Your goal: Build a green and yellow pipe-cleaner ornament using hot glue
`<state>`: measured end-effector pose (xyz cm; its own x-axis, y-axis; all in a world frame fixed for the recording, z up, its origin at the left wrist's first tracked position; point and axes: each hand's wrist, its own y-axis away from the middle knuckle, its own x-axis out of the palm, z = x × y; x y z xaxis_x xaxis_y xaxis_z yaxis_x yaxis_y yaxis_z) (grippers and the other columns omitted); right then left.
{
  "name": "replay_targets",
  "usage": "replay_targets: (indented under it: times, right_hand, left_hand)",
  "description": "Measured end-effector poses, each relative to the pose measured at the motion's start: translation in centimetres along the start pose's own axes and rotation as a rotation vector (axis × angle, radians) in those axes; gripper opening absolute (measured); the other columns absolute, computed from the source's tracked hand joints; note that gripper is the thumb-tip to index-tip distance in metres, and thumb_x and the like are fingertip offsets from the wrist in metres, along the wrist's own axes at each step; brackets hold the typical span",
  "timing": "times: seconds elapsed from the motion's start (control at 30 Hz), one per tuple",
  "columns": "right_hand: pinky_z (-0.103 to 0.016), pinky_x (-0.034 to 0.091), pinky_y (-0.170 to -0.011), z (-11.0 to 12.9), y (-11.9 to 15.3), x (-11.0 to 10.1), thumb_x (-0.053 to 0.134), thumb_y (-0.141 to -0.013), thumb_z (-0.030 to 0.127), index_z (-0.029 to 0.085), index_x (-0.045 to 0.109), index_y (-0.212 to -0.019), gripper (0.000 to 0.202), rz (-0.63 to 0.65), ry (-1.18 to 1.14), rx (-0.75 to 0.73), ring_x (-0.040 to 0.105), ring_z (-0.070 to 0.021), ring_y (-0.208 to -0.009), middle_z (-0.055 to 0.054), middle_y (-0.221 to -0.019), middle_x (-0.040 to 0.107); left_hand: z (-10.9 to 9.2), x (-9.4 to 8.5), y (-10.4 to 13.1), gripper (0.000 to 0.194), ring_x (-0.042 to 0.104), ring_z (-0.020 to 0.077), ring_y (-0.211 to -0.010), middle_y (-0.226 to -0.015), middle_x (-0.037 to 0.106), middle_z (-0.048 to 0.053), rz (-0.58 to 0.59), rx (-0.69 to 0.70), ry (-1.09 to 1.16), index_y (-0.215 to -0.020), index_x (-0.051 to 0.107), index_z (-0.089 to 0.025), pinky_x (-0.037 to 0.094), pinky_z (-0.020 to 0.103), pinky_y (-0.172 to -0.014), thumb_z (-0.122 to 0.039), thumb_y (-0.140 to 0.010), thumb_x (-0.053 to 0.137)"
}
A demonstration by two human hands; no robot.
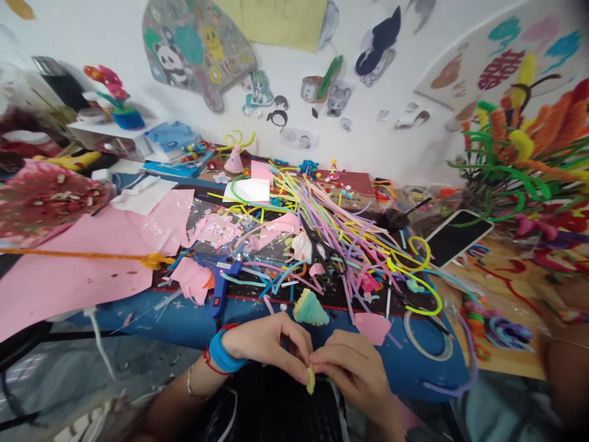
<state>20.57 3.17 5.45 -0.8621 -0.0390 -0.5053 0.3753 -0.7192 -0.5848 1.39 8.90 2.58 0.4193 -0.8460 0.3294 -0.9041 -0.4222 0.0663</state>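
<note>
Between my fingertips is a short, fuzzy yellow piece of pipe cleaner [310,382], bent or folded small. My left hand [278,345], with a blue band at its wrist, pinches it from one side. From the other side, the fingers of my right hand [352,368] close on its upper end, and both hands almost touch. Just beyond them, at the table edge, lies a mint-green triangle with yellow edging [311,309], apparently made of wound pipe cleaners. A blue glue gun [223,285] rests to the left of the triangle.
A heap of pastel pipe cleaners [317,215] covers the middle, with black scissors [329,255] among them. Pink sheets [101,258] spread leftward. On the right are a phone [460,236], a tape roll [429,336], pipe-cleaner flowers [529,147] and another person's arm [568,368].
</note>
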Motion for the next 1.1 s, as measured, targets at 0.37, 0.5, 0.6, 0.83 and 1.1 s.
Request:
replay_targets:
  times: [0.37, 0.5, 0.6, 0.83, 1.1]
  right_hand:
    - [-0.023, 0.045, -0.052, 0.1, 0.5, -0.3, 0.058, -0.095, 0.02, 0.018, 0.068, -0.089, 0.012, -0.065, 0.09, 0.0, 0.059, -0.0115, -0.056, -0.001, -0.065, 0.066]
    - [-0.025, 0.047, -0.052, -0.1, 1.3, 0.0, 0.059, -0.093, 0.015, 0.019, 0.069, -0.093, 0.01, -0.147, 0.216, -0.049, 0.06, -0.0123, -0.056, 0.0, -0.066, 0.068]
    - [-0.026, 0.047, -0.053, -0.5, 2.3, 0.0, 0.059, -0.093, 0.015, 0.023, 0.072, -0.099, 0.017, -0.189, 0.335, -0.095, 0.06, -0.0126, -0.054, 0.001, -0.064, 0.067]
    - [-0.027, 0.042, -0.048, -1.1, 3.5, -0.1, 0.054, -0.095, 0.014, 0.023, 0.072, -0.111, 0.025, -0.162, 0.381, -0.168, 0.058, -0.0124, -0.053, -0.001, -0.068, 0.068]
    - [-0.027, 0.05, -0.054, 0.3, 2.6, 0.2, 0.06, -0.091, 0.012, 0.02, 0.07, -0.103, 0.017, -0.202, 0.484, -0.091, 0.064, -0.0142, -0.057, -0.001, -0.068, 0.07]
  left_hand:
    - [2.5, 2.8, -0.9, 0.028, 0.049, 0.0071, -0.048, -0.058, 0.065, -0.001, -0.178, -0.058, 0.568, -0.065, 0.072, -0.012, 0.033, 0.021, -0.047, -0.026, -0.052, 0.092]
    - [2.8, 3.9, -1.4, 0.028, 0.042, 0.0059, -0.041, -0.05, 0.058, -0.004, -0.187, -0.056, 0.698, -0.066, 0.068, -0.013, 0.033, 0.022, -0.047, -0.029, -0.054, 0.088]
    - [2.8, 4.4, -1.5, 0.026, 0.036, 0.0057, -0.04, -0.045, 0.05, -0.005, -0.138, -0.061, 0.779, -0.061, 0.064, -0.013, 0.03, 0.023, -0.046, -0.03, -0.057, 0.083]
    - [2.3, 4.9, -1.7, 0.025, 0.025, 0.0052, -0.042, -0.048, 0.038, -0.008, 0.04, -0.106, 0.919, -0.066, 0.057, -0.014, 0.019, 0.023, -0.045, -0.025, -0.058, 0.079]
    - [2.4, 5.5, -1.9, 0.02, 0.023, 0.0049, -0.041, -0.043, 0.038, -0.008, -0.183, -0.021, 0.817, -0.062, 0.058, -0.014, 0.021, 0.022, -0.046, -0.026, -0.062, 0.073]
